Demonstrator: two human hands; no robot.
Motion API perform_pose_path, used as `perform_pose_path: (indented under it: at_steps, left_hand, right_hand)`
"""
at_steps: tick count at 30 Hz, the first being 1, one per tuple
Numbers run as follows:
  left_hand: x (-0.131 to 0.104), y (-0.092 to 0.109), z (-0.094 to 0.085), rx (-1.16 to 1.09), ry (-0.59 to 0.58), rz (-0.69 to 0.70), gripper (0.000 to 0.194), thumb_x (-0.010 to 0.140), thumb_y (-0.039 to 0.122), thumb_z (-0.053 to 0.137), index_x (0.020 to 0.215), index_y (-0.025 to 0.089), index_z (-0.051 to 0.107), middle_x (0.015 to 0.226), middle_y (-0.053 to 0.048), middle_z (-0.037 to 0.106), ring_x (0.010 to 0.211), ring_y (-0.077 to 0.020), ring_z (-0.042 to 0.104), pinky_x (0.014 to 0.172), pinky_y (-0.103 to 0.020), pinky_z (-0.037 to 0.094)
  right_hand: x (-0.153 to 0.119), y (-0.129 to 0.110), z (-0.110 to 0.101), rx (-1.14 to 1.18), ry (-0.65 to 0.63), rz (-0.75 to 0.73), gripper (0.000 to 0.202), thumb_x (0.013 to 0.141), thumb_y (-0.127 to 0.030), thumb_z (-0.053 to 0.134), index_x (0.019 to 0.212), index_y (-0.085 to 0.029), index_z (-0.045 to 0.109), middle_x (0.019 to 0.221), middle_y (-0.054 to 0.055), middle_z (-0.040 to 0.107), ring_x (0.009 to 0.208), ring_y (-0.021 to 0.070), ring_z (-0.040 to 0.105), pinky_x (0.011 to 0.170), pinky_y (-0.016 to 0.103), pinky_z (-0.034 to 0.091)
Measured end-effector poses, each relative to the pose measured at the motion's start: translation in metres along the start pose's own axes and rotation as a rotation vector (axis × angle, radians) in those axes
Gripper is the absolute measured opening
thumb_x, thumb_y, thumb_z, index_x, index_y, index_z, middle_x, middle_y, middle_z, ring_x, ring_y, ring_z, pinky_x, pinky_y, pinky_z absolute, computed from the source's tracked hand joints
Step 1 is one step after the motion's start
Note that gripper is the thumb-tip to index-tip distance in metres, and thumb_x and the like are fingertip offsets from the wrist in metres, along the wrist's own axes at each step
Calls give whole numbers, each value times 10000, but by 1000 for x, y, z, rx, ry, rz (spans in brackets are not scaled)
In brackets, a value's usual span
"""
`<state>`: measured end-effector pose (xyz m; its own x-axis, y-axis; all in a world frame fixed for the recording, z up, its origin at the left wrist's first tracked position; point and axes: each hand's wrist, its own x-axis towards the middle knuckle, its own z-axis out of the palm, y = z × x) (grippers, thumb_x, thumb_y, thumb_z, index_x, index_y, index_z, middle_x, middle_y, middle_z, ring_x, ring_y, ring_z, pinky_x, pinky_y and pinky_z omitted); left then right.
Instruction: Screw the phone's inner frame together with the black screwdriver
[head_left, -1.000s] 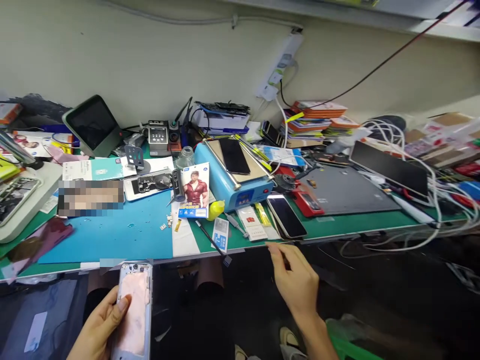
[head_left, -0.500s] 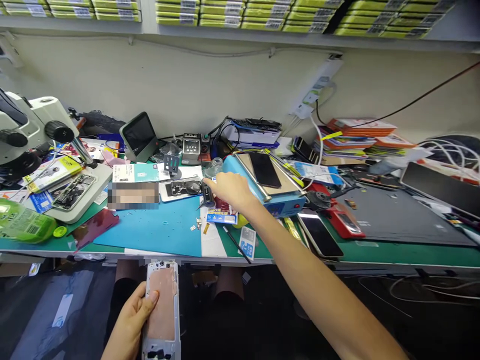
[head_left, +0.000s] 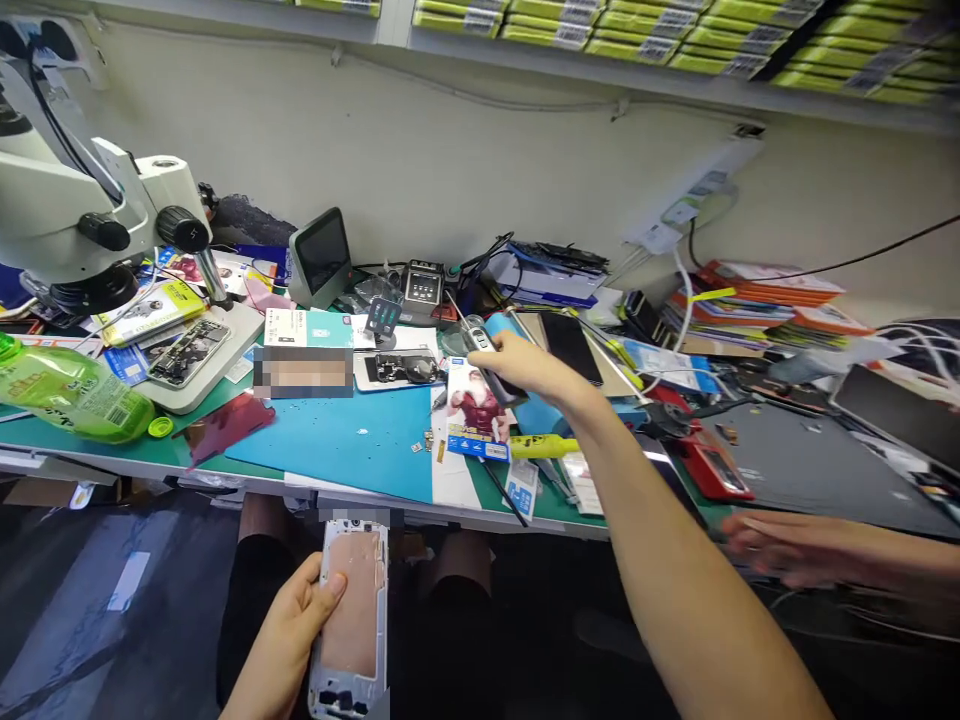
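My left hand [head_left: 296, 620] is closed around a white phone mid-frame [head_left: 354, 605] with a copper-coloured inner face, below the bench edge. Over the bench my right hand [head_left: 525, 362] grips a slim dark hand tool [head_left: 491, 368] with a thin metal shaft pointing up and left; its exact kind is unclear. Under that tool lies a blue and white printed packet [head_left: 476, 425]. To its left is an opened white phone [head_left: 397, 372] beside the blue mat [head_left: 322, 430]. A yellow tube-shaped item [head_left: 541, 446] lies next to the packet.
A microscope [head_left: 165, 200] and a green bottle [head_left: 71, 395] stand at left. A blue machine with a black phone [head_left: 571, 348] on top sits behind my right arm. At right are a red device [head_left: 716, 465] and another person's blurred hand [head_left: 780, 540].
My right hand has lifted the dark tool off the bench and tilted it. The view has turned left, and another person's hand has come in at right. My left hand still holds the mid-frame.
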<state>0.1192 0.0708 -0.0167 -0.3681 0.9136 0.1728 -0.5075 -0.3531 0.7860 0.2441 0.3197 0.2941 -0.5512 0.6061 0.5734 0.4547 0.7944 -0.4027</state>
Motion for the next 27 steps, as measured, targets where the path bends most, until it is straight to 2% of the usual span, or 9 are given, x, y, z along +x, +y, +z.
perform_pose_path:
  at_steps: [3,6,10,12,16,18,21,24,27]
  left_hand:
    - [8,1,2,-2,-22,-15,519,904,552,839,1266,192,748,1183,-127,820,1116,-333,777,877,-361,628]
    - [19,2,5,-5,-21,-36,511,915,516,839,1295,192,731,1187,-121,817,1127,-333,774,835,-339,634]
    - [36,9,11,47,-14,-39,582,900,493,861,1362,183,691,1231,-122,807,1130,-320,776,815,-308,643]
    - [41,13,15,80,-1,-35,602,891,497,870,1369,182,682,1256,-116,804,1138,-309,775,824,-290,644]
    - [45,14,18,112,37,-53,595,898,487,867,1381,201,668,1314,-95,794,1167,-288,768,853,-270,642]
    - [44,11,20,128,32,-91,612,899,483,867,1404,208,658,1327,-94,791,1164,-290,771,843,-272,645]
    - [42,8,26,138,33,-117,638,886,495,877,1411,204,660,1319,-96,797,1139,-287,781,821,-266,646]
    - [42,6,30,135,22,-117,648,876,496,886,1410,205,664,1306,-96,804,1122,-295,788,844,-290,654]
    - [44,4,30,123,15,-118,648,883,488,882,1426,221,652,1276,-87,814,1109,-300,794,871,-317,661]
  right_hand:
    - [-57,0,-6,203,-63,3,254,986,-477,615,953,-243,521,720,1,686,592,191,667,525,328,561]
    - [-109,2,-4,319,-88,-17,379,945,-614,621,995,-263,487,670,-33,644,567,191,647,532,335,568]
    - [-145,21,2,324,4,10,521,1004,-753,449,1139,-259,545,887,14,706,618,173,662,555,325,578]
    - [-155,44,9,243,134,56,583,1021,-765,382,1262,-257,536,1041,61,724,700,198,704,591,345,591]
    - [-174,94,30,-87,354,142,634,919,-683,674,1333,-215,563,1282,173,708,1098,354,730,852,472,602]
    - [-180,111,38,-253,342,153,527,921,-584,721,1276,-209,613,1325,188,705,1132,381,728,864,480,587]
    - [-181,119,38,-457,248,144,374,960,-450,734,1244,-223,649,1192,140,773,984,338,773,755,406,565]
    - [-171,111,23,-620,169,125,310,988,-393,726,1240,-224,666,1029,101,806,883,311,781,674,354,521]
    - [-152,93,-1,-773,125,88,265,1031,-346,665,1254,-203,660,1066,120,801,924,305,775,672,332,494]
